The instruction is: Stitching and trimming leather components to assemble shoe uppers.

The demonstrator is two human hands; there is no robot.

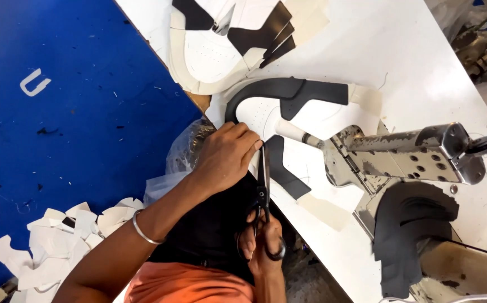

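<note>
At the desk's (367, 50) near edge, a black-and-white shoe upper (266, 109) is pinned under the curled left hand (226, 157) while black scissors (263, 191) are gripped by the right hand (263, 244), blades apparently closed, the sewing machine (406, 154) just beside.

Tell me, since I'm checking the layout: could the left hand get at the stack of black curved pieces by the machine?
Probably not easily: the left hand is pressing the shoe upper, and the metal machine lies between it and the black curved pieces.
</note>
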